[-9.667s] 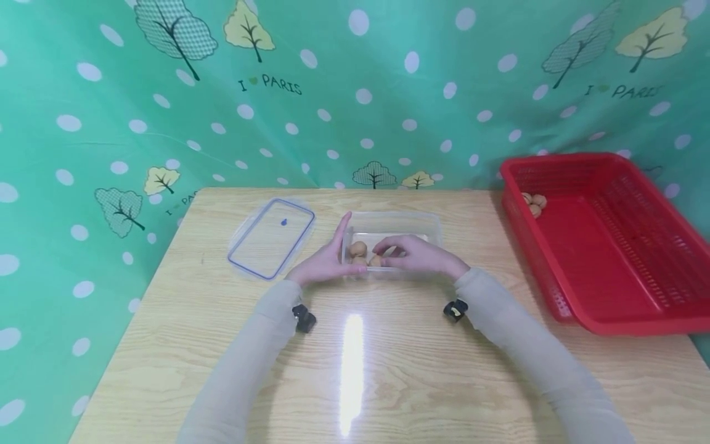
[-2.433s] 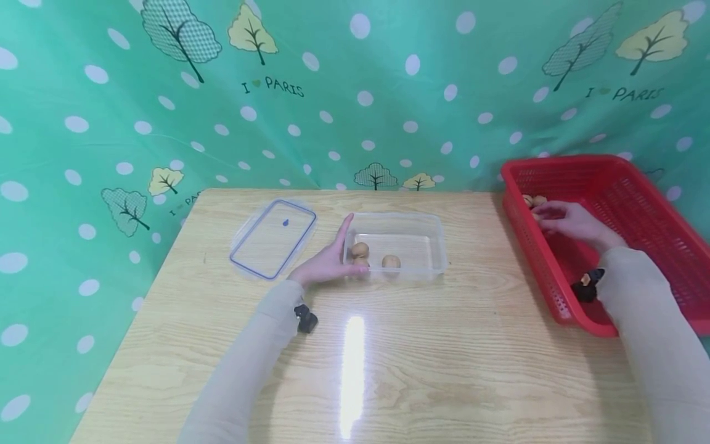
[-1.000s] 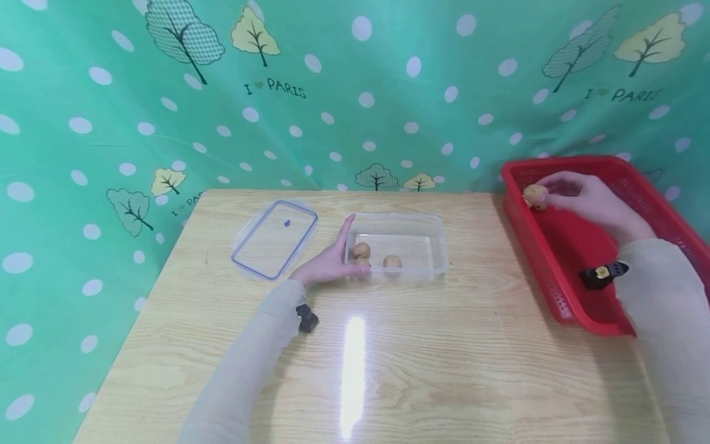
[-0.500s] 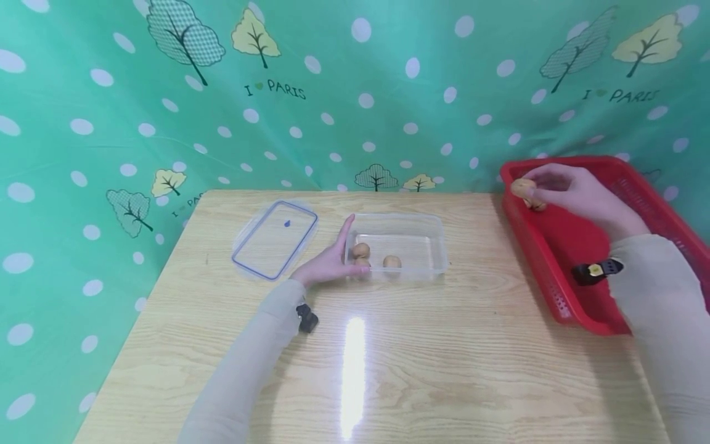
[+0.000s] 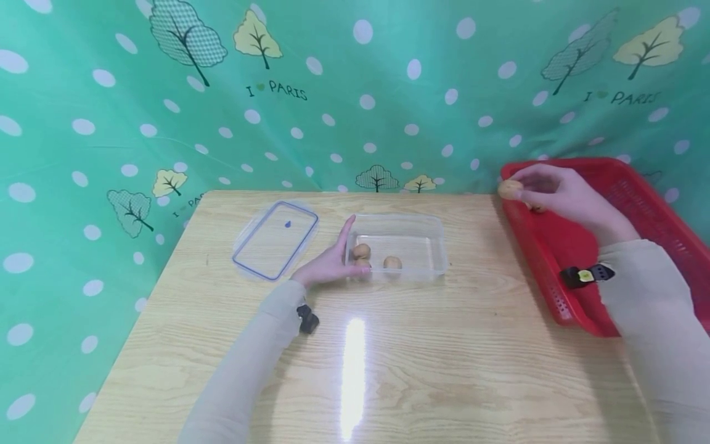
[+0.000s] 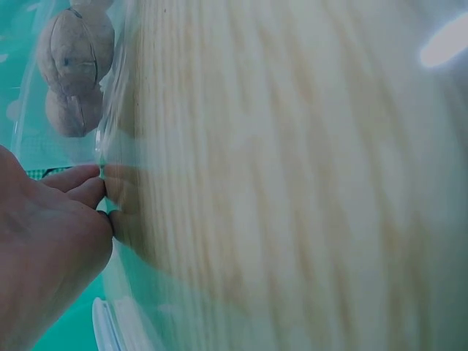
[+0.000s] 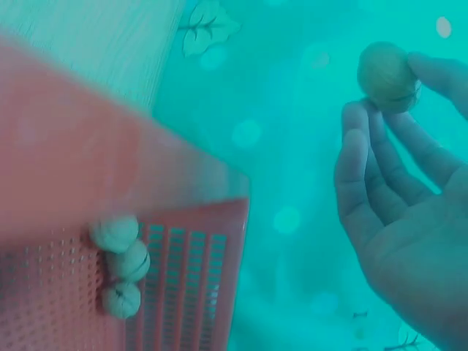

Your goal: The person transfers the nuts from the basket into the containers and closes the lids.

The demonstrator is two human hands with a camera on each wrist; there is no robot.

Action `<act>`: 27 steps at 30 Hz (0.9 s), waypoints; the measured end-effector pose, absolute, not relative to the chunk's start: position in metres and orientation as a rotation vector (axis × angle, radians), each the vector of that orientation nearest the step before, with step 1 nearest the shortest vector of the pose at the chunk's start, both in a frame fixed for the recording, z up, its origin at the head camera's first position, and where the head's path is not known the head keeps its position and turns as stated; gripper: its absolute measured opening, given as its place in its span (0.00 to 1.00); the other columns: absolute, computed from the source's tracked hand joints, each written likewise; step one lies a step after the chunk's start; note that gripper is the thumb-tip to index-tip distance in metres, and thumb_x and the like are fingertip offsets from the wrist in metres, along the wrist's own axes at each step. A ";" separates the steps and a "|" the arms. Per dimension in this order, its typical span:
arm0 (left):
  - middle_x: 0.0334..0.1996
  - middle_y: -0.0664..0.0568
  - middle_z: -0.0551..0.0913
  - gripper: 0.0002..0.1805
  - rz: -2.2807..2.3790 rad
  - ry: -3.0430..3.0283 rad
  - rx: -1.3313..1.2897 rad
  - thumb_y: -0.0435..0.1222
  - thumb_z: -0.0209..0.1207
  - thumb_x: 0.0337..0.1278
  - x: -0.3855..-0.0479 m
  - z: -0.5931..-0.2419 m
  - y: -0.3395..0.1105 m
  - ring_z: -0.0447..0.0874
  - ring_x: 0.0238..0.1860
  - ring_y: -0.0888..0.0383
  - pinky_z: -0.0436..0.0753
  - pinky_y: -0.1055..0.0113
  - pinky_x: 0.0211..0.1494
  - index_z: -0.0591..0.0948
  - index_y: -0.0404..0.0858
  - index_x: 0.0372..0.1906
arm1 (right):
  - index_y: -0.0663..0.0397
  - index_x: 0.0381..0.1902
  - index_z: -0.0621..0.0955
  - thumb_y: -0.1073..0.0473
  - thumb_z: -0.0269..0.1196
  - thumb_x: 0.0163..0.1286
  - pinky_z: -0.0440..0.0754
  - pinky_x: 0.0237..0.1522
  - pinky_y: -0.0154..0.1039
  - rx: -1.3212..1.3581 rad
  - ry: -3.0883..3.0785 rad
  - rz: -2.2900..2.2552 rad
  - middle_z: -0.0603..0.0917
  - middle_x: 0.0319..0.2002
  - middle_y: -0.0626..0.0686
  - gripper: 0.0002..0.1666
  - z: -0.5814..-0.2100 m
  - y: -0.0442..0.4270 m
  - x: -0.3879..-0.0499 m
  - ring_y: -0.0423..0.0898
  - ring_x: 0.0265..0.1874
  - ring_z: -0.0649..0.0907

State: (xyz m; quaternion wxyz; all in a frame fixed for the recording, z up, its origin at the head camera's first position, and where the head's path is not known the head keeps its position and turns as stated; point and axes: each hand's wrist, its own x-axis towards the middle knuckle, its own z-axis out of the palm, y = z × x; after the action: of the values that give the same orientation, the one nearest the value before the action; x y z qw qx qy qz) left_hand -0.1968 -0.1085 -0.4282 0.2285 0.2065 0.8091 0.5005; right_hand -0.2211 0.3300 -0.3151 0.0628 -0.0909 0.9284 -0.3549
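Observation:
In the head view, my left hand point(image 5: 327, 265) rests at the left front corner of a clear plastic box point(image 5: 424, 271). Its fingers lie along the side wall and the thumb along the front. Inside are a walnut point(image 5: 392, 263) near the front wall and two more walnuts point(image 5: 362, 251) in the left corner, one partly behind my thumb. Between thumb and fingertips my right hand point(image 5: 579, 200) pinches a walnut point(image 7: 387, 77), held above the left rim of a red basket point(image 5: 532, 271). Three walnuts point(image 7: 130, 262) sit in the basket, mostly hidden by that hand in the head view.
A clear lid point(image 5: 275, 240) with a blue seal lies left of the box. Everything stands on a wooden table point(image 5: 421, 370), against a green dotted cloth point(image 5: 333, 92) at the back. The basket's raised rim borders the table's right side.
Earlier my right hand was at a walnut in the box, then reached into the basket. It has since lifted another walnut and carried it left over the rim. My left hand stays put.

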 end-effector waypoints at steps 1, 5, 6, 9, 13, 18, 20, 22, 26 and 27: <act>0.72 0.27 0.42 0.65 1.375 2.227 0.568 0.40 0.68 0.54 -0.197 -0.428 -0.108 0.61 0.66 0.33 0.60 0.43 0.67 0.25 0.54 0.74 | 0.52 0.65 0.71 0.45 0.67 0.63 0.81 0.34 0.32 -0.269 2.801 -1.074 0.73 0.55 0.53 0.37 -0.315 0.328 -0.220 0.50 0.48 0.73; 0.72 0.27 0.42 0.66 1.383 2.223 0.577 0.40 0.68 0.53 -0.196 -0.427 -0.107 0.60 0.66 0.32 0.59 0.42 0.68 0.25 0.53 0.75 | 0.52 0.65 0.71 0.43 0.66 0.64 0.81 0.36 0.32 -0.257 2.788 -1.081 0.74 0.56 0.55 0.37 -0.318 0.320 -0.221 0.50 0.50 0.72; 0.72 0.27 0.42 0.66 1.384 2.222 0.579 0.40 0.69 0.53 -0.196 -0.427 -0.107 0.60 0.66 0.32 0.59 0.42 0.68 0.25 0.52 0.75 | 0.53 0.65 0.71 0.43 0.65 0.64 0.81 0.36 0.31 -0.262 2.784 -1.084 0.74 0.57 0.55 0.37 -0.319 0.319 -0.221 0.51 0.51 0.72; 0.72 0.27 0.41 0.66 1.378 2.226 0.580 0.40 0.68 0.53 -0.196 -0.428 -0.107 0.61 0.65 0.32 0.60 0.42 0.67 0.25 0.52 0.75 | 0.53 0.65 0.71 0.43 0.65 0.65 0.78 0.37 0.27 -0.283 2.784 -1.089 0.74 0.56 0.55 0.35 -0.323 0.314 -0.222 0.51 0.52 0.72; 0.72 0.27 0.41 0.66 1.365 2.235 0.573 0.39 0.68 0.53 -0.199 -0.432 -0.107 0.61 0.65 0.33 0.60 0.43 0.67 0.25 0.52 0.75 | 0.53 0.62 0.73 0.45 0.66 0.65 0.77 0.37 0.24 -0.306 2.786 -1.113 0.75 0.55 0.55 0.32 -0.329 0.308 -0.221 0.51 0.51 0.73; 0.74 0.33 0.39 0.67 1.366 2.261 0.567 0.42 0.69 0.53 -0.208 -0.454 -0.110 0.59 0.67 0.33 0.59 0.42 0.68 0.24 0.59 0.73 | 0.55 0.61 0.74 0.49 0.66 0.65 0.77 0.38 0.24 -0.354 2.750 -1.145 0.77 0.53 0.57 0.30 -0.338 0.300 -0.221 0.52 0.50 0.74; 0.75 0.36 0.37 0.67 1.375 2.276 0.568 0.43 0.70 0.52 -0.210 -0.460 -0.111 0.57 0.68 0.34 0.57 0.42 0.68 0.24 0.63 0.73 | 0.55 0.61 0.74 0.48 0.66 0.65 0.78 0.39 0.26 -0.361 2.734 -1.149 0.77 0.53 0.56 0.31 -0.341 0.296 -0.221 0.52 0.50 0.75; 0.75 0.38 0.36 0.66 1.387 2.283 0.570 0.44 0.70 0.52 -0.210 -0.461 -0.111 0.54 0.70 0.36 0.56 0.43 0.69 0.24 0.66 0.72 | 0.54 0.61 0.74 0.46 0.66 0.64 0.78 0.40 0.28 -0.353 2.722 -1.149 0.77 0.54 0.55 0.32 -0.344 0.292 -0.220 0.51 0.50 0.76; 0.76 0.38 0.37 0.66 1.393 2.292 0.570 0.46 0.71 0.50 -0.209 -0.461 -0.111 0.53 0.70 0.38 0.57 0.45 0.69 0.26 0.71 0.71 | 0.52 0.62 0.74 0.43 0.66 0.64 0.77 0.46 0.37 -0.347 2.707 -1.145 0.79 0.53 0.53 0.33 -0.348 0.286 -0.218 0.50 0.50 0.77; 0.75 0.38 0.38 0.66 1.395 2.291 0.571 0.46 0.71 0.50 -0.209 -0.461 -0.111 0.53 0.70 0.38 0.57 0.45 0.69 0.26 0.72 0.71 | 0.52 0.62 0.74 0.43 0.66 0.64 0.77 0.46 0.40 -0.355 2.699 -1.153 0.79 0.53 0.53 0.33 -0.349 0.284 -0.218 0.50 0.50 0.77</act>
State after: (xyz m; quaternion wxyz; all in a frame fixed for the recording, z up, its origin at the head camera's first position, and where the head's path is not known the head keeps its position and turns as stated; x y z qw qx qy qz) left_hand -0.2094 -0.1111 -0.4612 0.1984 0.2039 0.8189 0.4985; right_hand -0.2179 0.2843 -0.3489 0.0924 -0.1194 0.9090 -0.3885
